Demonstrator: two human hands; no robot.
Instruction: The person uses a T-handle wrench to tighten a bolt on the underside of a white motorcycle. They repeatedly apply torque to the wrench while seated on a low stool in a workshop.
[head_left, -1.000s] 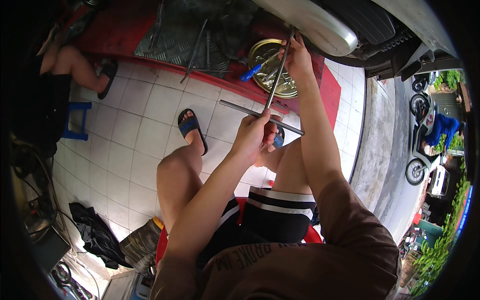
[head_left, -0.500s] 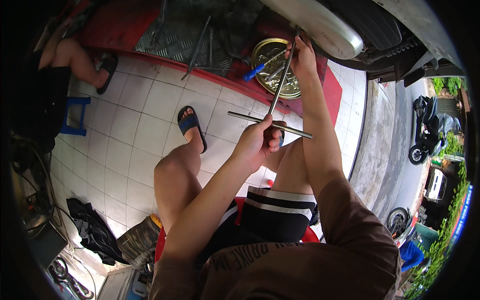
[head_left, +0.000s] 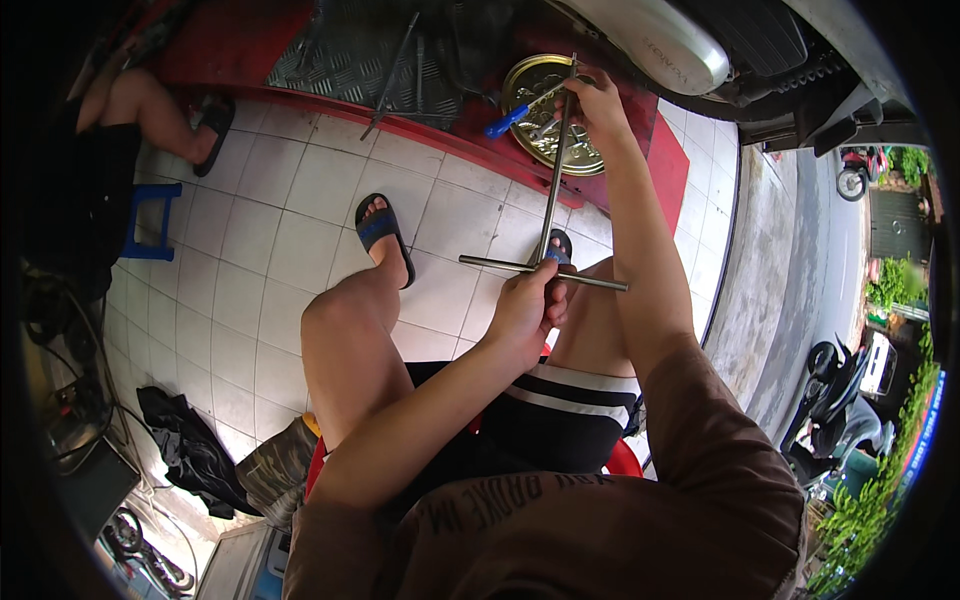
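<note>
A long steel T-handle wrench spans the space between my two hands, its crossbar toward me and its far end up by the motorbike. My left hand is closed round the wrench where shaft and crossbar meet. With bent fingers, my right hand grips the shaft near its far end; whether a small part sits at that tip I cannot tell. Just left of the right hand, and partly behind the wrench, is a round gold-coloured tray with small metal parts. A blue-handled screwdriver lies across its rim.
The tray stands on a red platform with a treadplate surface holding several tools. A motorbike's silver cover overhangs at upper right. Another person's leg and a blue stool are at left. Dark cloth lies on the tiles.
The wrench shaft stands more upright, and my left hand has come slightly right and toward me. My right hand has slid down from the far tip, which now shows above it.
</note>
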